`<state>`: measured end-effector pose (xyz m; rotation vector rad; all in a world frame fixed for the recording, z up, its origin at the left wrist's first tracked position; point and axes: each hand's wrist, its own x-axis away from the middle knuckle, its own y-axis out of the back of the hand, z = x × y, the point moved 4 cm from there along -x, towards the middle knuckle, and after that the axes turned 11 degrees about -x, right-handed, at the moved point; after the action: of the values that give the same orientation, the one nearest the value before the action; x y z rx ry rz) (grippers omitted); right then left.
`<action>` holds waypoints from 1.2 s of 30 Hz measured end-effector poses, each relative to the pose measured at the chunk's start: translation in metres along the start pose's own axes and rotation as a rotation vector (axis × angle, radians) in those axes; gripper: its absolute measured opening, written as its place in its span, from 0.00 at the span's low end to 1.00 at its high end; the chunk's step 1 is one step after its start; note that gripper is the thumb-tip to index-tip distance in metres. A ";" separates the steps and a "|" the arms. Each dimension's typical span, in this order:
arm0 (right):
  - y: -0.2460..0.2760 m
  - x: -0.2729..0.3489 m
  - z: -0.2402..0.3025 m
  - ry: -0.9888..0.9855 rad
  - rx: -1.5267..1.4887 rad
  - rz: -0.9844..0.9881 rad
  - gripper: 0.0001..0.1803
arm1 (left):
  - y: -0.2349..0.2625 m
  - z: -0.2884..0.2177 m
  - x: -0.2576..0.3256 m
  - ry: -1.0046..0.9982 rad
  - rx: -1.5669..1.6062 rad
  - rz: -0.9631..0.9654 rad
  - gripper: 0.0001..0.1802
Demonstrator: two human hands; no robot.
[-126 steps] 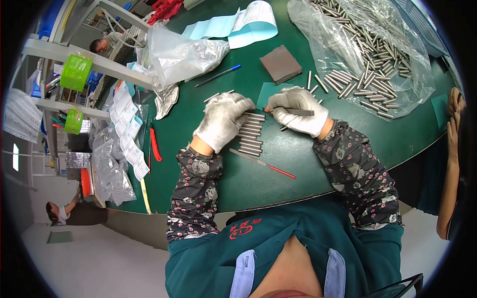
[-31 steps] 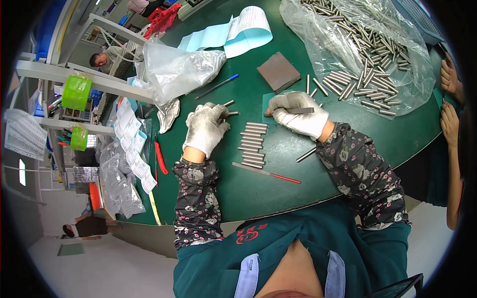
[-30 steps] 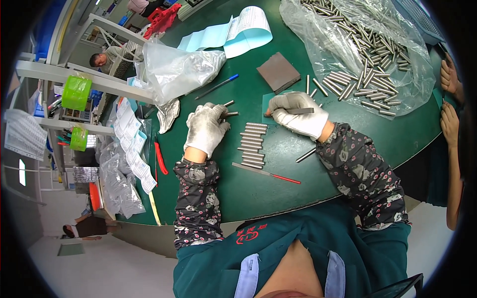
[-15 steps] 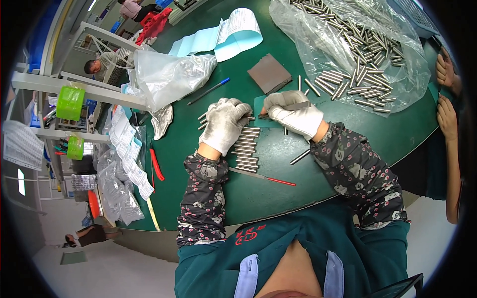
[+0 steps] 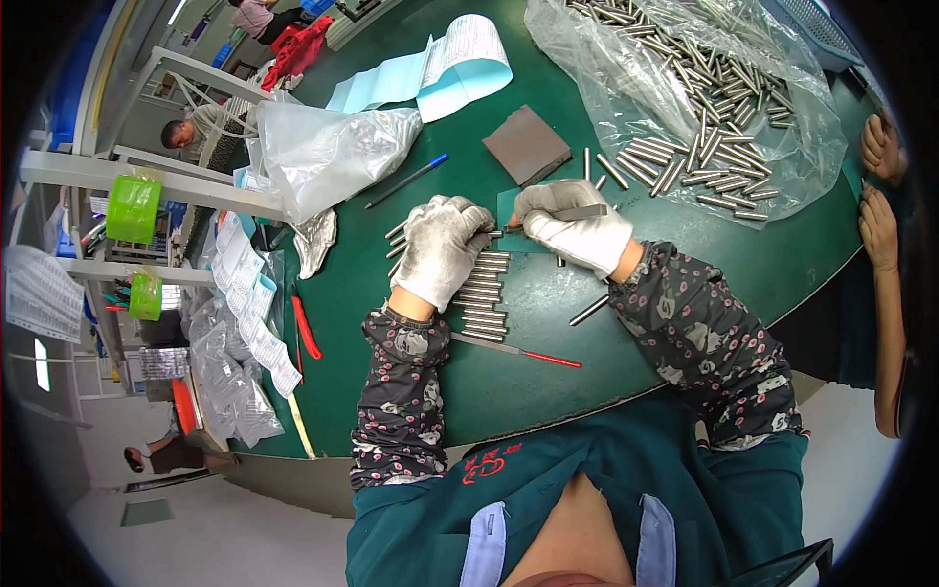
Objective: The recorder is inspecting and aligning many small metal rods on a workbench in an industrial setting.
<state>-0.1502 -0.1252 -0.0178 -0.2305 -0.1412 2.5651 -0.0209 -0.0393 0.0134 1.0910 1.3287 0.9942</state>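
Both my hands wear white gloves over a green table (image 5: 606,372). My left hand (image 5: 442,249) rests fingers-down on the top of a neat row of short metal rods (image 5: 482,298), with a rod tip showing at its fingertips. My right hand (image 5: 575,227) is closed around a flat grey metal tool (image 5: 579,211) and presses on a small teal sheet (image 5: 511,207) beside the row. One loose rod (image 5: 589,310) lies near my right wrist. A thin tool with a red handle (image 5: 518,349) lies in front of the row.
A clear plastic sheet (image 5: 782,157) holds a big heap of metal rods (image 5: 704,88) at the far right. A grey square pad (image 5: 526,145), a blue pen (image 5: 406,181), blue paper forms (image 5: 430,73) and a crumpled plastic bag (image 5: 323,152) lie farther off. Another person's hands (image 5: 878,186) rest at the right edge.
My left hand went out to the left, away from the row, then came back onto its top end. My right hand stayed on the teal sheet with its tool.
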 end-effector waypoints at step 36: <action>-0.003 0.001 -0.001 0.039 -0.011 -0.035 0.09 | -0.002 0.000 0.000 -0.011 0.023 -0.032 0.07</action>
<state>-0.1491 -0.1224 -0.0185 -0.2797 -0.1436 2.5239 -0.0207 -0.0394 0.0117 1.0877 1.3480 0.9505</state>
